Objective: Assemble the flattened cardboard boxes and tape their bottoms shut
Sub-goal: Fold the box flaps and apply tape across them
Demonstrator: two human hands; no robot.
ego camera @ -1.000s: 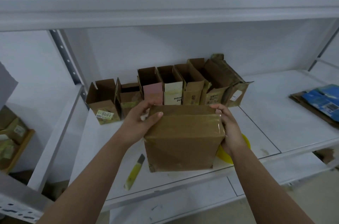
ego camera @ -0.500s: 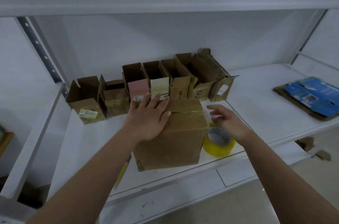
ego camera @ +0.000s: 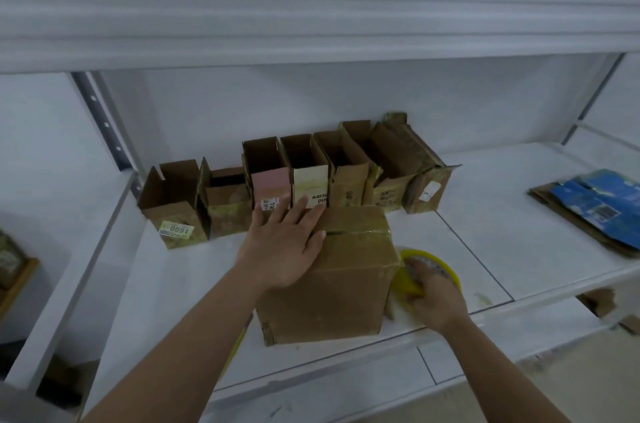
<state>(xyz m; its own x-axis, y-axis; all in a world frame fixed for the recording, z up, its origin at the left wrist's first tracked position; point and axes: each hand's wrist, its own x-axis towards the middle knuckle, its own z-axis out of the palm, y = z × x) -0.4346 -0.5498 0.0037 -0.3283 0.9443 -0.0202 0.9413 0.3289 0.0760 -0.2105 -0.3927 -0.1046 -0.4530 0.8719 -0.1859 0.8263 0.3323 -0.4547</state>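
Note:
A brown cardboard box (ego camera: 339,287) stands on the white shelf (ego camera: 485,242) with its taped side up. My left hand (ego camera: 284,246) lies flat on the box's top left part, fingers straight. To the right of the box lies a yellow tape roll (ego camera: 438,265). My right hand (ego camera: 433,298) grips the roll's near rim, fingers curled round it.
A row of several assembled open boxes (ego camera: 294,180) stands along the back wall. A stack of flattened boxes (ego camera: 595,207), the top one blue, lies at the right. A yellow utility knife (ego camera: 235,350) shows partly under my left forearm. A metal upright (ego camera: 100,117) stands at the left.
The box was set down on the shelf. My left hand went flat on its top. My right hand left the box, reached to the tape roll and took hold of it.

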